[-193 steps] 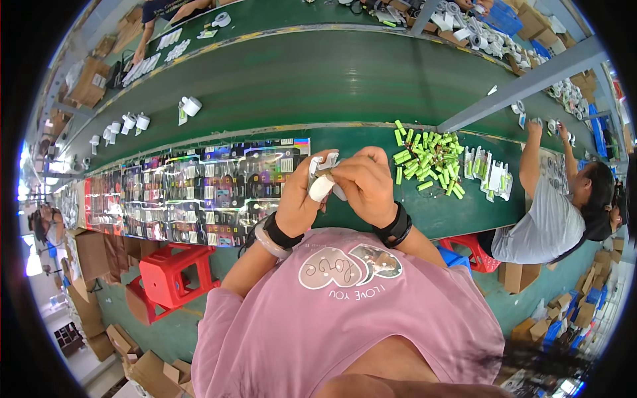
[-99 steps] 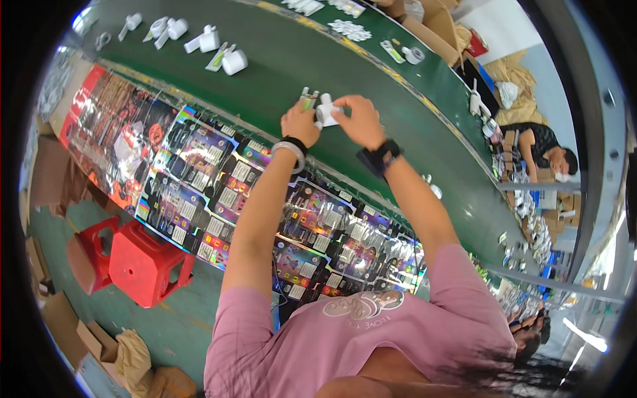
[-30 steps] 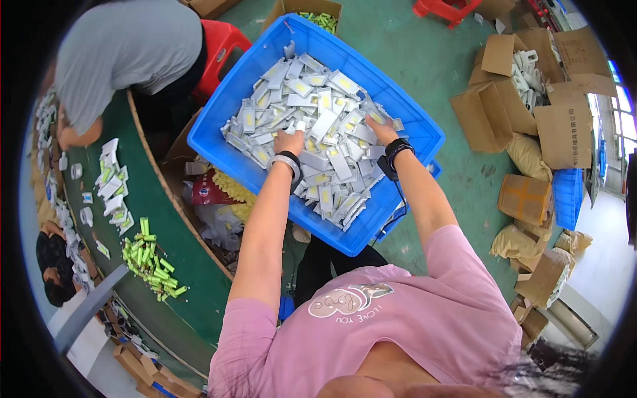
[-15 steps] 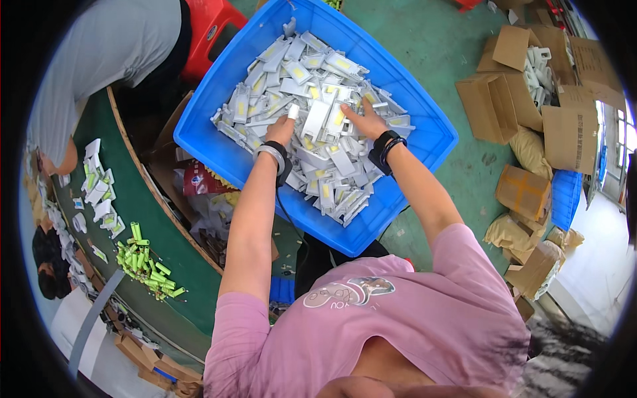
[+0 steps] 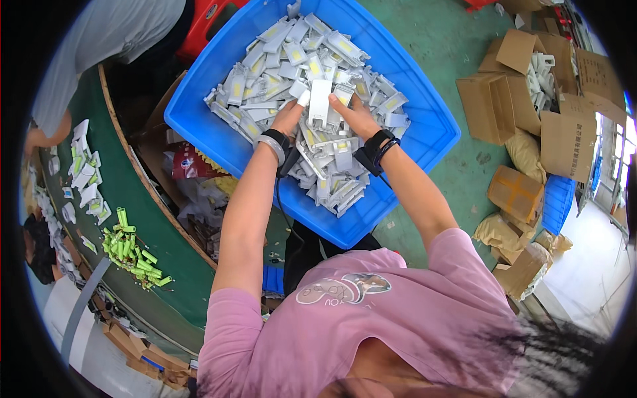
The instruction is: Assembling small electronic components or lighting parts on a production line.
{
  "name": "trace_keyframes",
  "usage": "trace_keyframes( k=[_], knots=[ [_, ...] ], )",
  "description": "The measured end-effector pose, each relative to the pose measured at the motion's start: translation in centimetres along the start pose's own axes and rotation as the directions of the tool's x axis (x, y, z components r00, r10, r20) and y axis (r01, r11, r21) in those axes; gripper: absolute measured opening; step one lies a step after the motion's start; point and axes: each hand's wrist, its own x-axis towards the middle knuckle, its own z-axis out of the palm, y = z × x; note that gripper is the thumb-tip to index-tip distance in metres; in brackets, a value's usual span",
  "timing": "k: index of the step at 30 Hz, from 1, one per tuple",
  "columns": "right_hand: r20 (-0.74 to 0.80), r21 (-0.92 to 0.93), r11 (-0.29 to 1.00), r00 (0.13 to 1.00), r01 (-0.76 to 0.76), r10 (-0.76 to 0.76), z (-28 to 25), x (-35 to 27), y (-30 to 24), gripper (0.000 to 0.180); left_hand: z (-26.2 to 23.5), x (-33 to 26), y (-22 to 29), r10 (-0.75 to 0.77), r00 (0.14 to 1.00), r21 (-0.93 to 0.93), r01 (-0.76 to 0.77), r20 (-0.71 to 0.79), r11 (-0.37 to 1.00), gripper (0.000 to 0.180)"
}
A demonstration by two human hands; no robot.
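A large blue plastic bin [image 5: 424,142] stands on the floor, filled with several white plastic pieces [image 5: 279,60], many with a yellow patch. Both my hands are down in the pile near its middle. My left hand [image 5: 290,116] and my right hand [image 5: 350,113] together grip a small bunch of the white pieces [image 5: 320,103], one standing upright between them. Each wrist carries a dark band.
A green work table [image 5: 142,219] curves along the left, with green cylinders [image 5: 129,255] and white parts on it. Another person in grey [image 5: 86,46] bends over it. Open cardboard boxes [image 5: 524,86] and a red stool lie around on the green floor.
I turned from the green table to the blue bin. Over the last second my hands went deeper into the pile and drew together, gathering white pieces between them.
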Motion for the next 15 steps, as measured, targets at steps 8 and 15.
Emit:
trace_keyframes(
  k=[8, 15],
  knots=[
    [0.049, 0.186, 0.982, 0.998, 0.018, -0.028, 1.4, -0.5, -0.7, 0.112, -1.1, 1.4, -3.2, -0.013, 0.989, -0.260, 0.051, 0.146, 0.964, 0.082],
    [0.103, 0.278, 0.960, 0.995, -0.036, 0.008, 0.5, -4.7, -3.3, 0.107, 0.5, -2.4, -2.9, 0.003, 0.984, -0.410, 0.071, 0.177, 0.910, 0.077]
  ],
)
